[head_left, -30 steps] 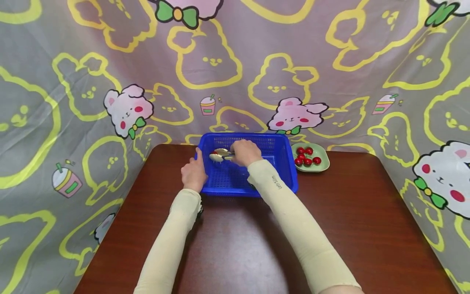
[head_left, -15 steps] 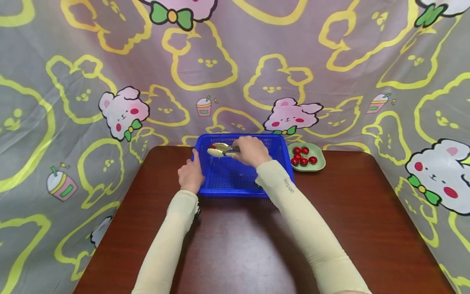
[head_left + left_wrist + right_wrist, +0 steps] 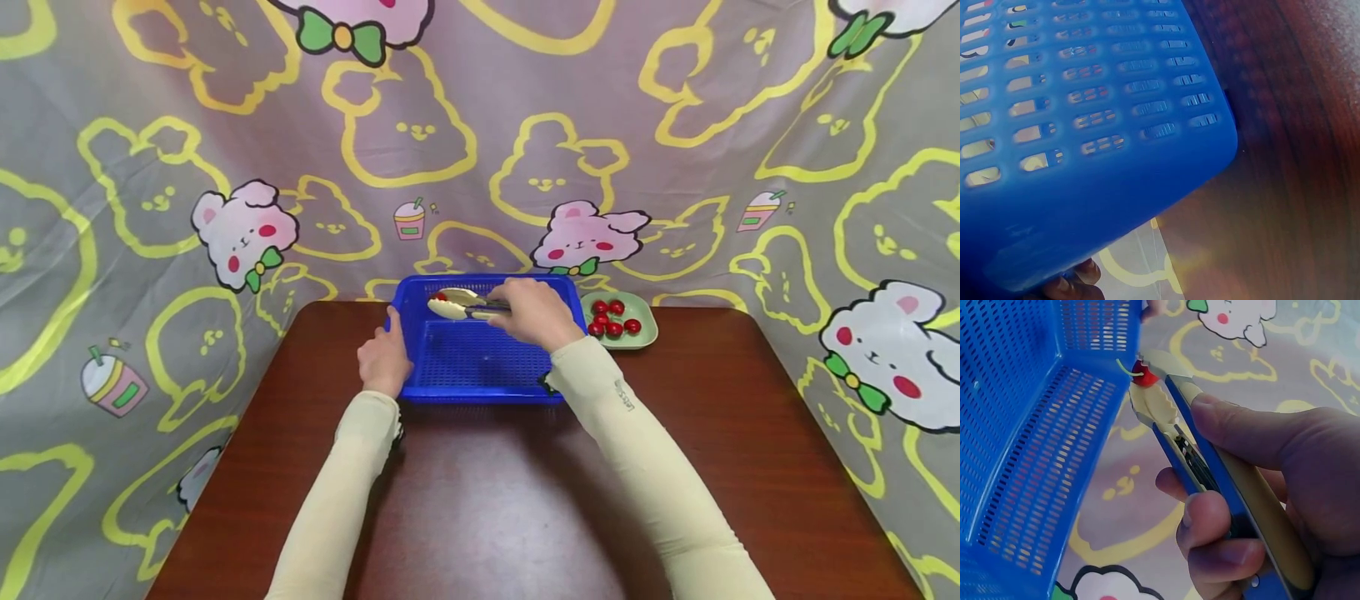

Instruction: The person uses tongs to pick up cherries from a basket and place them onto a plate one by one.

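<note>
A blue plastic basket (image 3: pixel 480 395) with slotted walls stands near the back of the table. My left hand (image 3: pixel 382 360) holds its left rim; in the left wrist view, fingertips (image 3: pixel 1079 286) curl at the basket's edge. Over the basket's back left part, my right hand (image 3: pixel 538 312) grips a pair of tongs (image 3: pixel 491 313) with pale scalloped tips. A red cherry (image 3: pixel 1145 376) with a green stem is held between those tips. In the right wrist view, thumb and fingers (image 3: pixel 1229 550) wrap the tongs' handles. No other cherry shows inside the basket.
Right of the basket sits a pale green plate (image 3: pixel 642 335) with several red cherries (image 3: pixel 614 329). Brown wooden table (image 3: pixel 480 500) lies in front. A patterned curtain (image 3: pixel 480 125) closes off the back and sides.
My right hand has lifted the tongs and cherry slightly and drawn them rightward relative to the basket. The left hand stays on the rim. The whole head view has shifted a little.
</note>
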Tool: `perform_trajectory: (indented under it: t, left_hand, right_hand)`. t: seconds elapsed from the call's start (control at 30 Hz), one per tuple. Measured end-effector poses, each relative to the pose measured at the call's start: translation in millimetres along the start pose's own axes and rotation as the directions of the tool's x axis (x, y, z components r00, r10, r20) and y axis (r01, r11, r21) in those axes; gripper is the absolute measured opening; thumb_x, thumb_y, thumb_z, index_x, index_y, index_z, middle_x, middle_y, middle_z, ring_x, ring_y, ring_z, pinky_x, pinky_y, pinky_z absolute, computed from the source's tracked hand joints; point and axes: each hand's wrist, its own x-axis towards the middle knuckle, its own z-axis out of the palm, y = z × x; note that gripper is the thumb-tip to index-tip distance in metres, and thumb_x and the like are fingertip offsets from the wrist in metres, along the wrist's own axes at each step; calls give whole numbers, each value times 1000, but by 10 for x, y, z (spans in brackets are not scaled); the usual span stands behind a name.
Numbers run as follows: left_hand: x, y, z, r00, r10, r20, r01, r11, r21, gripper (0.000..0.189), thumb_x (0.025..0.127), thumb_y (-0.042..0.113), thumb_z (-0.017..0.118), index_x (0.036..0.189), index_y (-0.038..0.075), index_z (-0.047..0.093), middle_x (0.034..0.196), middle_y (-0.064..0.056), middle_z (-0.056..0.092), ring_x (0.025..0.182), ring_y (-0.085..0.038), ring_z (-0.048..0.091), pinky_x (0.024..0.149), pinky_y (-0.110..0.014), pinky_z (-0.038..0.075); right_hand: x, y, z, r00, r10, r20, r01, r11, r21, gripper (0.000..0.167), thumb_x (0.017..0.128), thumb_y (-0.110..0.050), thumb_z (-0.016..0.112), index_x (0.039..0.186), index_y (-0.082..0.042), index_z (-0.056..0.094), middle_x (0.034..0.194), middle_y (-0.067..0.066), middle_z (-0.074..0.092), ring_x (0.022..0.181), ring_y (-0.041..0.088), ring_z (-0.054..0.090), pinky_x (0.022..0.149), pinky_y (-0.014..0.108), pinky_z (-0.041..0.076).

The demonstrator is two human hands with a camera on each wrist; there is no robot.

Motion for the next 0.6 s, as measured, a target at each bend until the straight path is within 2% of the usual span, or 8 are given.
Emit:
perform_trajectory:
  t: [0.37,0.6]
  left_hand:
    - [5,-17,6,1000,8,-10,-8,1000,-10,112,78,20,85,164,6,14,118,-30,65,83,-46,70,72,-55,57]
    - [-5,-1,4,1000,16,-14,-16,1000,-5,110,79,20,85,164,5,16,118,-31,65,83,-46,70,73,-55,57]
  right_hand:
    - [-219,183,-121,999,6,-36,-5,999,38,43,96,-35,75,134,-17,72,130,8,71,122,34,65,102,52,50]
    - [-355,347,-165,997,5,-72,0,997,73,43,95,-34,76,134,-15,72,125,9,73,116,32,66,98,51,51]
